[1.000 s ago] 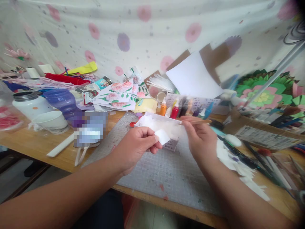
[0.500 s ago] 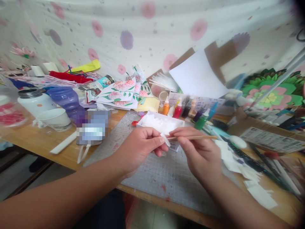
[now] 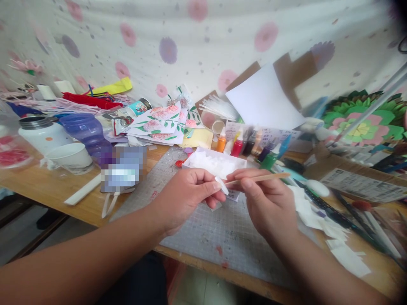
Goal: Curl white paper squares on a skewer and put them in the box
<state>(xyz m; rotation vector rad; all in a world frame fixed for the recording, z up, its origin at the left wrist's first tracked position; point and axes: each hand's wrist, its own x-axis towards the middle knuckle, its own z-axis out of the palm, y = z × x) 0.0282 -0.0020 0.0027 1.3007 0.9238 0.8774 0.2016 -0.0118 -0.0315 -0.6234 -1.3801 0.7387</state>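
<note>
Between thumb and fingers, my left hand (image 3: pixel 190 197) pinches a small white petal-shaped piece (image 3: pixel 221 185), thin and possibly paper. My right hand (image 3: pixel 271 203) grips a slim wooden stick (image 3: pixel 276 176) like a pen. The stick's left end touches or nearly touches the white piece; exact contact is too small to make out. Just behind both hands stands a shallow white box (image 3: pixel 243 163) full of small white pieces (image 3: pixel 210 163). Below the hands lies a grey cutting mat (image 3: pixel 203 237).
Paint bottles, including an orange bottle (image 3: pixel 221 143) and a green bottle (image 3: pixel 269 159), stand behind the box. White paper squares (image 3: pixel 346 258) lie at right, near a cardboard box (image 3: pixel 359 178). At left are a white cup (image 3: pixel 70 156) and a purple container (image 3: pixel 84 131).
The stick's right end has tipped upward, and my right fingers have shifted on it. The white piece has turned slightly in my left hand, which stays in nearly the same place.
</note>
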